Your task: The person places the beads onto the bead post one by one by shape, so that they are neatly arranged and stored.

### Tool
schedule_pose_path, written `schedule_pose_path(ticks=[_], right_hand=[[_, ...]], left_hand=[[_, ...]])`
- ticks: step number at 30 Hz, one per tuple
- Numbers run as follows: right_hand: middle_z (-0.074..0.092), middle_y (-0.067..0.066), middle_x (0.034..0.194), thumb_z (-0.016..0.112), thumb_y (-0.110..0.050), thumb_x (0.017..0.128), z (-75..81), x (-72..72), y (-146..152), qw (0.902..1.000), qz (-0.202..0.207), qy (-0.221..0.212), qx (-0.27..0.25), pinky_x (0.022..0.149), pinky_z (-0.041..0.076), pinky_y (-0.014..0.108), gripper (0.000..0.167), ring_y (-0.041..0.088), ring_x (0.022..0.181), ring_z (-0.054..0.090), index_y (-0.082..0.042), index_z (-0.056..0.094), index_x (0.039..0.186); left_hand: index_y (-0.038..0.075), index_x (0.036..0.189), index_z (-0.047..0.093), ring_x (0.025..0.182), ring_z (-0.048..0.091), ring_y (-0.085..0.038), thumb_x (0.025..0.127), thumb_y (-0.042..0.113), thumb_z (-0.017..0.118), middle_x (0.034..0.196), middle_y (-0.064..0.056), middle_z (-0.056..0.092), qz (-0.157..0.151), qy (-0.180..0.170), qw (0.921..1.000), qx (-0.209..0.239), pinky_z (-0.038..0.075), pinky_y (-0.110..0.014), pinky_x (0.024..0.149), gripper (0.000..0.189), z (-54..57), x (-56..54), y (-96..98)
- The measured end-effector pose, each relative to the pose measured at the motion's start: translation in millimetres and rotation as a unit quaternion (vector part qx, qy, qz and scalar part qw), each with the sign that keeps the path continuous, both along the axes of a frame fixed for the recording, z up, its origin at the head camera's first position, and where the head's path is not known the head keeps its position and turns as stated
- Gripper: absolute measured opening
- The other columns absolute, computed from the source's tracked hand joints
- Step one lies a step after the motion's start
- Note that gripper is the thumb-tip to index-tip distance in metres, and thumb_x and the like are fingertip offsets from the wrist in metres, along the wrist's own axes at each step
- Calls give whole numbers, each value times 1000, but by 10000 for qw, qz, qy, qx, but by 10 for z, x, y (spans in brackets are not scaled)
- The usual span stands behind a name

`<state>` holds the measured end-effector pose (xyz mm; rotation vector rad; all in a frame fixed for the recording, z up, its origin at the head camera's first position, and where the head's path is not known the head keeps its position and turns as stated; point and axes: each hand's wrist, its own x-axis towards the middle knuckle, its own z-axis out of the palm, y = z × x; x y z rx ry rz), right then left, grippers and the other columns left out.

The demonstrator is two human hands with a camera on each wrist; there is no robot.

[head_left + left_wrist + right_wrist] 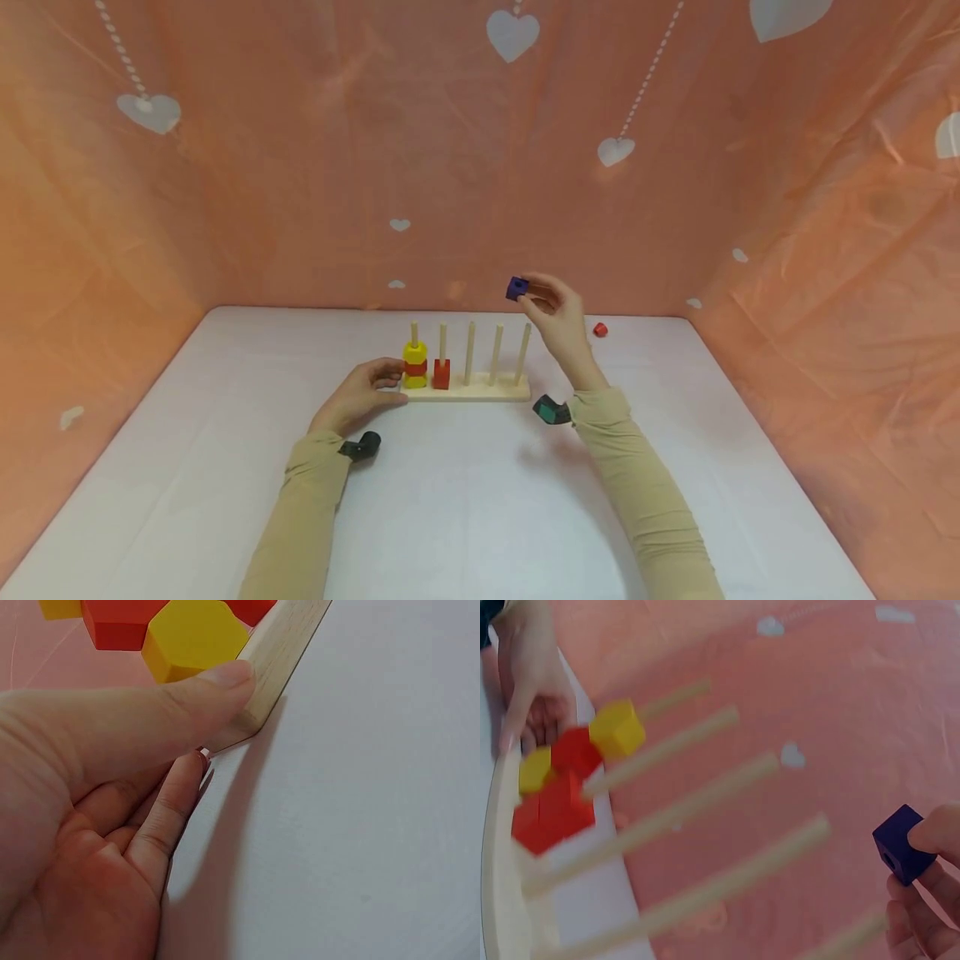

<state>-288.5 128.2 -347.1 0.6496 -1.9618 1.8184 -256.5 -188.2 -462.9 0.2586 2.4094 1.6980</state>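
While the left hand [358, 393] is gripping the left end of the wooden peg stand [468, 397], the right hand [561, 329] is holding a dark purple block [516, 288] up in the air, above the right part of that stand and clear of its pegs. The thumb and fingers of the right hand are pinching the block, and a round hole is showing in one of its faces. The left thumb is pressing on the near edge of the stand's base, and the other left fingers are bending around behind its end, close to the stacked pieces.

On the leftmost peg of the stand, a stack [415, 367] is sitting low: yellow at the bottom, red in the middle, yellow on top, with the tip of the peg sticking out above. On the next peg along the stand, a red piece [442, 375] is resting down at the base; from the right wrist it is looking like two red blocks together. Three more pegs are standing in a row toward the stand's right end.

Beyond the stand and to its right, a small red piece [600, 330] is lying on the white table [450, 517]. Behind the stand, a pinkish-orange backdrop [450, 150] with white hearts is hanging. Nearer than the stand, beige sleeves [645, 492] are covering both forearms.
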Motion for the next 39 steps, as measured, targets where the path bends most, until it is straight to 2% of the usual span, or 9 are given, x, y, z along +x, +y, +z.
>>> schedule_pose_path(ticks=[3,6,12,17,24,30,34,39], right_hand=[[59,29,112,63,11,86,161,149,-128,9998,213,-1,64,80,51,23,34,37,100,58,12,58,119],[60,27,113,62,10,87,267,260,-249,9991,383,-27,191,81,51,25,34,34,100,59,13,57,120],[60,25,114,62,9,88,311,369,-452,9961,768,15,426,85,51,34,32,36,100,58,13,57,119],[60,24,116,61,8,88,273,409,-568,9932,984,-18,628,92,48,44,31,36,100,58,11,58,119],[60,27,115,61,9,88,218,450,-660,9915,988,202,819,93,44,54,31,38,100,58,14,56,118],[59,24,117,61,7,89,183,486,-704,9894,1077,-26,978,95,45,49,32,35,105,58,11,57,120],[60,21,118,62,3,90,28,377,-724,9887,1131,-235,953,93,46,47,34,33,106,58,8,57,123],[62,16,116,63,-3,91,-127,247,-749,9888,1042,-407,984,78,46,34,34,26,102,59,3,58,125]], left_hand=[[4,134,48,118,49,-30,79,11,78,134,-14,50,12,-14,10000,39,42,-41,101,63,-2,-7,2],[4,134,48,119,49,-29,79,11,79,133,-13,50,16,-48,9999,99,42,-40,101,63,4,-11,6],[5,134,49,120,49,-28,78,10,79,134,-12,50,-3,-68,9999,158,42,-39,101,64,17,-21,9],[5,135,48,119,49,-28,79,10,79,133,-12,50,-6,-80,9998,160,43,-38,101,64,19,-12,19],[6,135,49,119,49,-29,78,11,80,133,-12,50,54,-109,9999,107,43,-39,100,65,4,-4,15],[7,135,49,120,49,-29,78,11,79,134,-12,50,100,-157,9998,91,43,-40,100,65,-11,3,7],[5,134,49,120,49,-31,79,10,79,134,-14,50,29,-106,9999,45,43,-41,100,64,-3,1,1],[3,133,50,119,50,-31,79,10,79,132,-15,51,-36,25,10000,-51,43,-41,100,62,15,-4,-11]])
